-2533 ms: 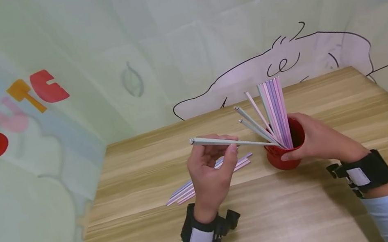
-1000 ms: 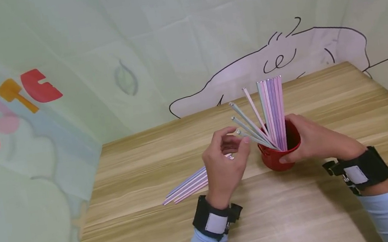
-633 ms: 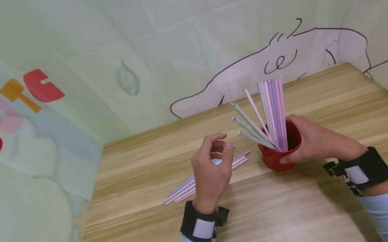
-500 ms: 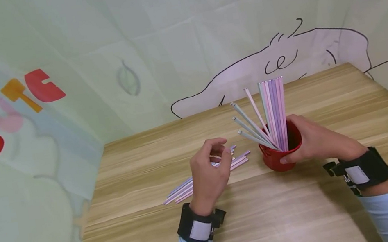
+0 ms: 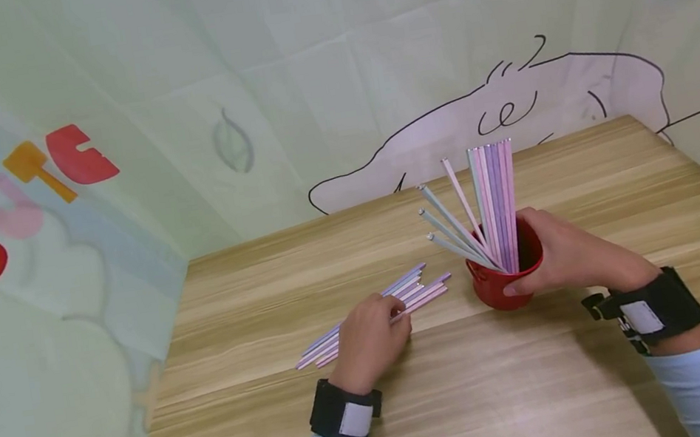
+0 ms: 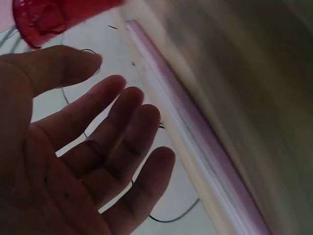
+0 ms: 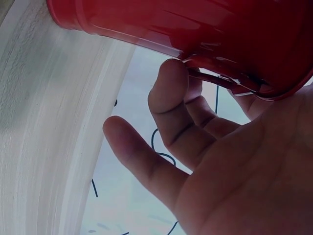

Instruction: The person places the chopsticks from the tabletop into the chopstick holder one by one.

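Observation:
A small red bucket (image 5: 501,290) stands on the table at centre right, holding several long, thin pastel sticks (image 5: 497,205) with shiny ends. Some sticks stand upright together; others lean left. My right hand (image 5: 572,251) grips the bucket's rim and side; in the right wrist view, fingers curl beside its wire handle (image 7: 215,78). Over a loose row of similar pink, purple and bluish sticks (image 5: 424,294) on the table, my left hand (image 5: 370,339) is lowered. In the left wrist view its fingers are relaxed and apart from the sticks (image 6: 195,129), with nothing pinched.
The wood-grain table (image 5: 482,394) meets a pale printed cloth backdrop (image 5: 307,105) behind and at the left. A black wrist strap (image 5: 344,413) sits on each forearm, above light blue sleeves.
My left hand let go of a bluish stick in the bucket, then moved left and down to the row of sticks on the table. My right hand stays on the bucket.

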`<state>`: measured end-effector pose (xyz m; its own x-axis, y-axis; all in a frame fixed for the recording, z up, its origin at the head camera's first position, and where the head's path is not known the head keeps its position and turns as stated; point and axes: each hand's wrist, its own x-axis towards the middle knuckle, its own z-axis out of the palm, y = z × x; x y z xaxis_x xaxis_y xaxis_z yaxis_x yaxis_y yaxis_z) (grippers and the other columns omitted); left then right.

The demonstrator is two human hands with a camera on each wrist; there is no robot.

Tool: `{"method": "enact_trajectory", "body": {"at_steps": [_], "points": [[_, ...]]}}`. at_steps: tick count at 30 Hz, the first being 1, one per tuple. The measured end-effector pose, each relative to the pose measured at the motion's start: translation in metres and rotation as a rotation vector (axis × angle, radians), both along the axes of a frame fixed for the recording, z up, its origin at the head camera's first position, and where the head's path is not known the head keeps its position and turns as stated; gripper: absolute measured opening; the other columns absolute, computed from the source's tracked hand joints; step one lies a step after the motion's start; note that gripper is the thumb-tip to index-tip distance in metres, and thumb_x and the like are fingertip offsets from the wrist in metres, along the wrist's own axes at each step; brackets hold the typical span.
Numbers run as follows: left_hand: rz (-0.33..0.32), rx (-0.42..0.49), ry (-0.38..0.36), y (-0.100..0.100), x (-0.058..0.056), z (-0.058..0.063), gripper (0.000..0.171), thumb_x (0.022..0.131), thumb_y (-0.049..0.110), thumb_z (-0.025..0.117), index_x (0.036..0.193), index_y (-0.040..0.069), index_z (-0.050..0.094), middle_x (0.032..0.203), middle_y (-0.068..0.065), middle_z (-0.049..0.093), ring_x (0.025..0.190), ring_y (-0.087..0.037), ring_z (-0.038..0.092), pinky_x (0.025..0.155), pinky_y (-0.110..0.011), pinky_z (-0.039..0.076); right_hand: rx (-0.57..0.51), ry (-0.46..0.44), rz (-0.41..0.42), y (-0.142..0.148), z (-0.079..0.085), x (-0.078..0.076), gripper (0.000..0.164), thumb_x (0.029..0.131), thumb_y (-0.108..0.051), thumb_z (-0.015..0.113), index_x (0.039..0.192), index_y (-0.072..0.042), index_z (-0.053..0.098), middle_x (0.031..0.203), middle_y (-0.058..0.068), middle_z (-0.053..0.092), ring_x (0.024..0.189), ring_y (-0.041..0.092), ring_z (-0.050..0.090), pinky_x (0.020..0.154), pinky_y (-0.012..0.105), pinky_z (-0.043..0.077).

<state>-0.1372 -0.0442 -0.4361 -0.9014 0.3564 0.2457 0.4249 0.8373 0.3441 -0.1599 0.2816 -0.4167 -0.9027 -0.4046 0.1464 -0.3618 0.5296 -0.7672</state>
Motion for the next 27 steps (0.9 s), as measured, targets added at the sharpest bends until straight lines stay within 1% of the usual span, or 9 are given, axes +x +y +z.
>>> {"method": "enact_trajectory", "body": {"at_steps": [2,4,6,9,14,19,23,27], "points": [[0.014,-0.057,0.030,-0.007,0.001,-0.007,0.004,0.083,0.015,0.074,0.084,0.012,0.077,0.076,0.002,0.062,0.067,-0.015,0.059,0.053,-0.028,0.047,-0.001,-0.006,0.000,0.000,0.000,0.000,0.085,0.068,-0.033,0.096,0.133,-0.006,0.047,0.120,0.006,0.063,0.106,0.023,0.061,0.088,0.044,0.055],[0.021,-0.092,0.067,-0.012,0.001,-0.013,0.003,0.082,0.013,0.076,0.080,0.012,0.075,0.073,0.002,0.060,0.064,-0.015,0.059,0.050,-0.028,0.046,-0.008,-0.011,0.004,0.000,0.001,0.000,0.085,0.068,-0.032,0.095,0.133,-0.006,0.048,0.120,0.006,0.063,0.106,0.023,0.061,0.088,0.044,0.055],[0.021,-0.102,0.091,-0.016,0.001,-0.018,0.004,0.082,0.011,0.077,0.078,0.012,0.074,0.072,0.002,0.059,0.063,-0.015,0.058,0.049,-0.027,0.045,-0.014,-0.013,0.008,0.000,0.001,0.000,0.085,0.068,-0.032,0.095,0.134,-0.007,0.047,0.121,0.006,0.062,0.106,0.024,0.060,0.087,0.043,0.055],[0.009,-0.099,0.104,-0.019,0.000,-0.020,0.005,0.080,0.009,0.078,0.080,0.012,0.074,0.073,0.001,0.060,0.064,-0.016,0.060,0.050,-0.029,0.047,-0.013,-0.016,0.008,0.000,0.001,0.000,0.085,0.068,-0.031,0.095,0.134,-0.007,0.047,0.122,0.006,0.062,0.107,0.024,0.060,0.087,0.042,0.055],[-0.025,-0.111,0.088,-0.019,0.001,-0.020,0.007,0.080,0.008,0.078,0.080,0.013,0.073,0.074,0.003,0.061,0.067,-0.016,0.060,0.053,-0.029,0.048,-0.012,-0.013,0.005,0.000,0.000,0.001,0.087,0.068,-0.030,0.095,0.136,-0.007,0.046,0.124,0.008,0.061,0.108,0.025,0.060,0.087,0.042,0.056],[-0.067,-0.145,0.090,-0.018,0.002,-0.018,0.008,0.082,0.009,0.078,0.079,0.014,0.072,0.075,0.003,0.062,0.070,-0.017,0.062,0.057,-0.031,0.051,-0.015,-0.013,0.003,0.000,0.000,0.001,0.087,0.069,-0.030,0.095,0.136,-0.007,0.045,0.125,0.008,0.061,0.109,0.026,0.060,0.087,0.044,0.056],[-0.135,-0.163,0.050,-0.017,0.005,-0.015,0.010,0.083,0.009,0.078,0.082,0.013,0.069,0.078,0.002,0.063,0.074,-0.018,0.063,0.061,-0.031,0.052,-0.007,-0.011,0.000,0.000,0.000,0.001,0.087,0.068,-0.030,0.095,0.136,-0.007,0.045,0.125,0.008,0.061,0.109,0.026,0.060,0.087,0.044,0.056],[-0.204,-0.154,0.016,-0.014,0.009,-0.011,0.010,0.085,0.005,0.076,0.090,0.011,0.071,0.081,0.001,0.064,0.076,-0.018,0.063,0.062,-0.030,0.052,0.000,-0.003,-0.001,0.000,0.000,0.001,0.087,0.068,-0.031,0.095,0.135,-0.007,0.046,0.124,0.008,0.061,0.108,0.025,0.060,0.087,0.043,0.056]]}}
